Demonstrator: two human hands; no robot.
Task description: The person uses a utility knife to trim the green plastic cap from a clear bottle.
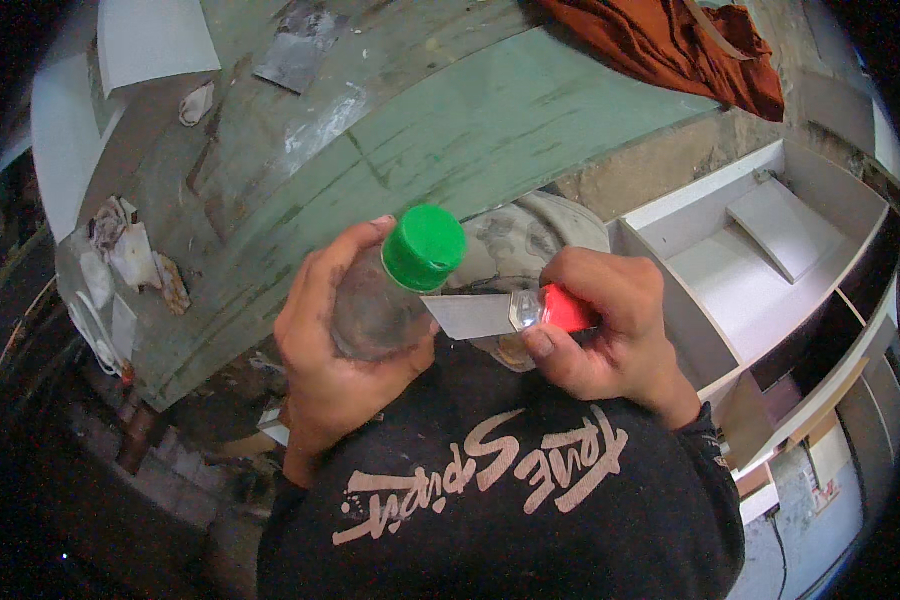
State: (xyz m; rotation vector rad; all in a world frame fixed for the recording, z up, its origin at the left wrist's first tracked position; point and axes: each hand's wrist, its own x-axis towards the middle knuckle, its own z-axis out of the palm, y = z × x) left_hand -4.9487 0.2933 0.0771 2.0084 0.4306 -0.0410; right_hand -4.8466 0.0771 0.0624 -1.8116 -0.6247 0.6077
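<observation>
My left hand (320, 340) is wrapped round a clear, scuffed plastic bottle (370, 315) with a green screw cap (425, 248). The bottle is held upright in front of my chest, its cap tilted toward the upper right. In my right hand (620, 330) is a utility knife (568, 310) with a red handle, gripped in the fist with the thumb along its front. Its wide blade (475, 316) points left, and the tip meets or nearly meets the bottle just below the cap. Whether the tip has cut in I cannot tell.
A worn green tabletop (450, 120) spreads ahead. On it lie a rust-brown cloth (660, 45), a grey sheet (295, 50), white panels (155, 45) and crumpled scraps (135, 260). To the right stands an open white box-like cabinet (740, 290) with a loose panel inside.
</observation>
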